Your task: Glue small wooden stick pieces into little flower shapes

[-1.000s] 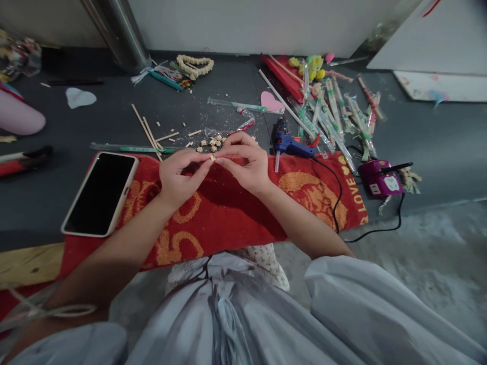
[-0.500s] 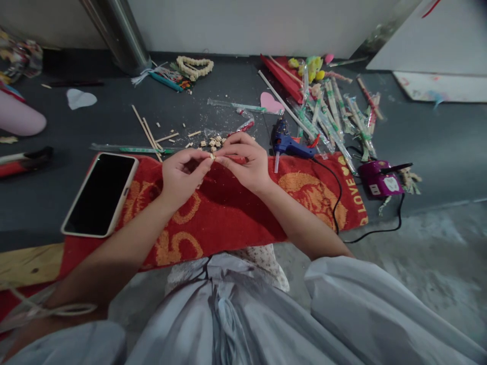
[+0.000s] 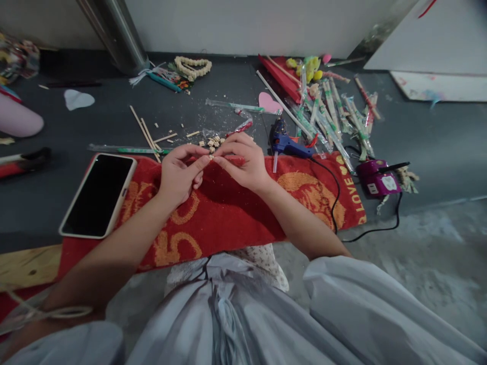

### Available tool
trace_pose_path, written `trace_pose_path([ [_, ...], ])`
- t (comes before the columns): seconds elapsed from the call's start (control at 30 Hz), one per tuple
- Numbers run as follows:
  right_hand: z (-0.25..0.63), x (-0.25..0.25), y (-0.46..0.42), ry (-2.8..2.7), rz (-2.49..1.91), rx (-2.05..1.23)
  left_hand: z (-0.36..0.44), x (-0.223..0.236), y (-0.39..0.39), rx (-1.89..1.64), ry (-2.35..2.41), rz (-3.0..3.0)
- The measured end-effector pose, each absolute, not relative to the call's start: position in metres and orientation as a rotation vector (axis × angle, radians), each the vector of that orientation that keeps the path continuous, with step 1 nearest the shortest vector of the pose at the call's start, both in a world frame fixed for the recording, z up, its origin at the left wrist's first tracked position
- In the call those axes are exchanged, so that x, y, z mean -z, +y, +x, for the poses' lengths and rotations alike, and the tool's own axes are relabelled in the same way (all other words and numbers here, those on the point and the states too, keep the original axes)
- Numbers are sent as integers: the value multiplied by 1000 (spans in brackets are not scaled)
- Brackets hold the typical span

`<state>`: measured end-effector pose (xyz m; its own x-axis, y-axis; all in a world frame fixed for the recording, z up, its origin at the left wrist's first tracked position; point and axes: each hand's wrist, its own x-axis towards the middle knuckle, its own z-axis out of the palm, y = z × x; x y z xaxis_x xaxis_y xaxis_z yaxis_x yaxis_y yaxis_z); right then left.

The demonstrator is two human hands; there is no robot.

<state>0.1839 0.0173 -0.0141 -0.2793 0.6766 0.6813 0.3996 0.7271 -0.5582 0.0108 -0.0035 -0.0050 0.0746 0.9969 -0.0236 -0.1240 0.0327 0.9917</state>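
Note:
Over the red towel [image 3: 236, 218], my left hand [image 3: 178, 172] and my right hand [image 3: 247, 165] meet at the fingertips. Thumb and forefinger of each hand pinch a tiny pale wooden piece [image 3: 211, 157], mostly covered by the fingers. Something bright red [image 3: 238, 160] shows between the right thumb and fingers; I cannot make out whether it is held. Just beyond the fingertips lies a small heap of cut wooden bits [image 3: 216, 142]. Thin wooden sticks [image 3: 146, 133] rest on the table behind my left hand.
A blue glue gun [image 3: 291, 146] lies right of my hands, its black cord [image 3: 338, 192] crossing the towel. At left is a phone [image 3: 98, 195]. Wrapped chopsticks [image 3: 331, 111] are heaped at back right, near a purple object [image 3: 376, 177]. A heart-shaped wooden frame [image 3: 193, 67] sits behind.
The left fingers have shifted slightly around the tiny wooden piece, and its lower fingers show more. Both hands still meet at the same spot. The view has drifted a little.

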Motion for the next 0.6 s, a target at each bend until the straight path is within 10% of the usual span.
trace_pose_path([
  [0.6,179,16,15,-1824,-783,-429,6,10,-8,-1406,1181,1591],
])
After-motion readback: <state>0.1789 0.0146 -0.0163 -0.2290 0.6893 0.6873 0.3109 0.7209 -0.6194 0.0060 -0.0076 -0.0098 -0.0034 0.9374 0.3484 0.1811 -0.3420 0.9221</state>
